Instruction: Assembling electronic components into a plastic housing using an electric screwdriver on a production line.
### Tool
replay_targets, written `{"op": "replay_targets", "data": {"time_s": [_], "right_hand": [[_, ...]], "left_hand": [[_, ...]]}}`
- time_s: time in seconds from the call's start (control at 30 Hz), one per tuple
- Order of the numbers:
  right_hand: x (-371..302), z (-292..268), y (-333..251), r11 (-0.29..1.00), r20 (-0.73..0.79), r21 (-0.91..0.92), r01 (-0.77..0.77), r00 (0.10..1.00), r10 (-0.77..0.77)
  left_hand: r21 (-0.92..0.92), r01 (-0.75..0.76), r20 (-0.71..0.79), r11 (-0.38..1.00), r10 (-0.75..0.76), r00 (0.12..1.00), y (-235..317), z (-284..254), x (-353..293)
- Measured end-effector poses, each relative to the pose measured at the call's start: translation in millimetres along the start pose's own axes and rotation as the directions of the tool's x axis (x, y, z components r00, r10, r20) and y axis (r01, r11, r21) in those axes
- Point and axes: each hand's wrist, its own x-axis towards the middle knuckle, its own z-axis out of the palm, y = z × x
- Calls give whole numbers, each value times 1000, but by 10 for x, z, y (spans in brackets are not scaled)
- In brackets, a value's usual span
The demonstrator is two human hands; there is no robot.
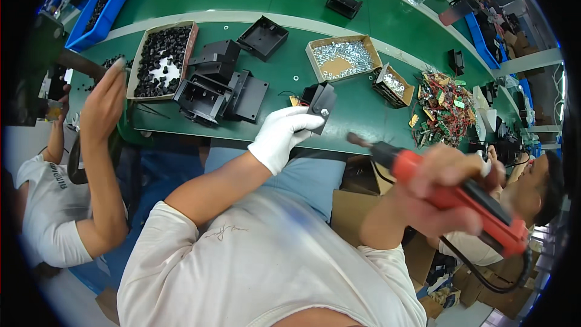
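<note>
My left hand (281,135), in a white glove, grips a small black plastic housing (322,104) above the table's near edge. A silvery nut or screw end shows on the housing's face. Bare and slightly blurred, my right hand (437,186) is wrapped round a red and black electric screwdriver (469,203). Its bit points left toward the housing, some distance apart from it. A black cord hangs from the tool's rear end. Behind the left hand, a bit of red and yellow wiring shows beside the housing.
Black housings (209,94) stand left on the green table (284,79). Further left is a box of black knobs (162,60). Two cartons hold metal nuts (344,57) and small washers (392,85). Wired circuit boards (445,109) are heaped at right. Co-workers sit on both sides.
</note>
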Motion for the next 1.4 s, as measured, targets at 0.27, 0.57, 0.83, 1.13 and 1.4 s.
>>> {"op": "replay_targets", "data": {"time_s": [0.27,0.57,0.83,1.13,1.4], "right_hand": [[-428,-769,353,895,-477,-161,-416,827,299],[-1055,-1277,785,737,-692,-173,-654,613,381],[-1242,-1234,1063,668,-737,-403,-626,654,168],[-1378,-1164,1191,424,-725,-597,-680,684,77],[-1424,-1172,1194,311,-721,-664,-680,692,-25]], "left_hand": [[654,-381,80,653,442,894,327,176,-286],[752,-586,604,-302,671,429,833,424,-417],[697,-469,717,-543,555,423,1642,284,166],[865,235,167,-442,697,697,2977,-1348,2130],[632,442,130,-637,649,749,2819,-364,2025]]}}
